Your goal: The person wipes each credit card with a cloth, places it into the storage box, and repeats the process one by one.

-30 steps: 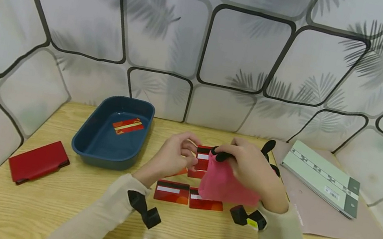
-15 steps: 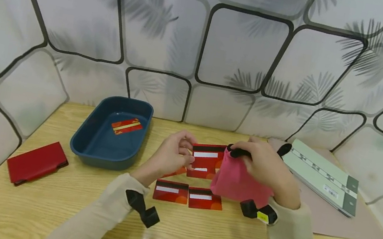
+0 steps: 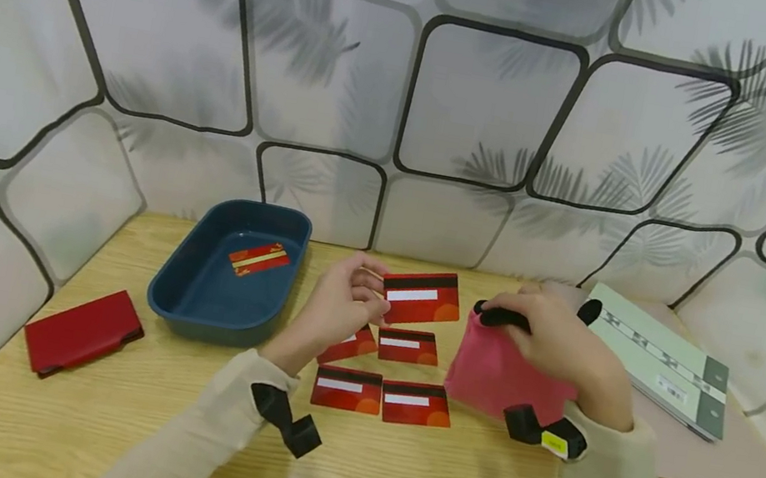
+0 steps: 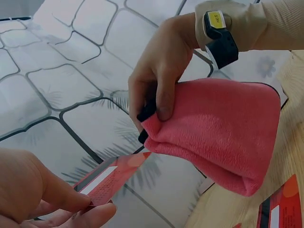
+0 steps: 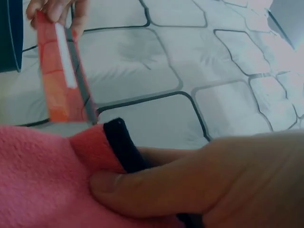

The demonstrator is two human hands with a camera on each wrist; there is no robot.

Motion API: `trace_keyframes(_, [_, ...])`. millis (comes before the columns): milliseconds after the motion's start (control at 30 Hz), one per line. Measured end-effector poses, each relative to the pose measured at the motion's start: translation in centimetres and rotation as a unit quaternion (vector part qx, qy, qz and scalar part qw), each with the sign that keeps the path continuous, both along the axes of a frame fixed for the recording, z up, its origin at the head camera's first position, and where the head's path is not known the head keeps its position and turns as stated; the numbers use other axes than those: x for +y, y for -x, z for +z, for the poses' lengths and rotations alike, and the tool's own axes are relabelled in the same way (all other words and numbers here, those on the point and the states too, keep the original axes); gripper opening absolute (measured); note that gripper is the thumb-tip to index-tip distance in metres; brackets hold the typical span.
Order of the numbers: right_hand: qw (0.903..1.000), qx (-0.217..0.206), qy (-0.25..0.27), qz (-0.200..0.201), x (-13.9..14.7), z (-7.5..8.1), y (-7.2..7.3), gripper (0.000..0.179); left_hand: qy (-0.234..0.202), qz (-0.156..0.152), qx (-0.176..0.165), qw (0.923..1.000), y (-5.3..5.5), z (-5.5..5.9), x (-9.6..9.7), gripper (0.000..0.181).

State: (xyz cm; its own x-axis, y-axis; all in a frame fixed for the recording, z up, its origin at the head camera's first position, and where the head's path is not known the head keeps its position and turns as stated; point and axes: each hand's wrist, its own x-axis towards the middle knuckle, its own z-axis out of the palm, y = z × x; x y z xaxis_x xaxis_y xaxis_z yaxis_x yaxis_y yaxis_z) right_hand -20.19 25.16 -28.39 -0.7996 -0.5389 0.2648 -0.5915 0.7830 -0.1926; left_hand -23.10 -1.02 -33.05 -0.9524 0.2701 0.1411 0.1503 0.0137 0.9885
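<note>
My left hand (image 3: 339, 302) pinches a red bank card (image 3: 423, 297) by its left end, holding it up over the table with its black stripe and white strip showing. To its right, my right hand (image 3: 560, 334) grips a pink cloth pouch (image 3: 509, 372) by its black-trimmed top edge. In the left wrist view the pouch (image 4: 216, 128) hangs from the right thumb and fingers, and the card's far end comes close to its trimmed corner. Below the left hand lie several more red cards (image 3: 347, 390), one partly hidden by the hand.
A dark blue tray (image 3: 168, 308) stands at the back left, with a red and gold card (image 3: 260, 259) inside. A red wallet (image 3: 83, 333) lies at the far left. On the right, a pale green notebook (image 3: 673, 368) rests over a pinkish sheet (image 3: 703, 463).
The pouch has moved right in my right hand, away from the left. The card in my left hand now shows fully, apart from the pouch, and more of the cards below are uncovered.
</note>
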Motion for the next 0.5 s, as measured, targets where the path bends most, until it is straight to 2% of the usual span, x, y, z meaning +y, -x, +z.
trace_keyframes(267, [0.9989, -0.041, 0.010, 0.020, -2.0, 0.6, -0.6, 0.027, 0.009, -0.006, 0.012, 0.9999, 0.1, -0.2, -0.1, 0.038])
trace_keyframes(500, [0.9988, -0.028, 0.024, 0.033, -3.6, 0.0, -0.8, 0.029, 0.027, -0.034, 0.002, 0.9990, -0.3, -0.8, 0.5, 0.037])
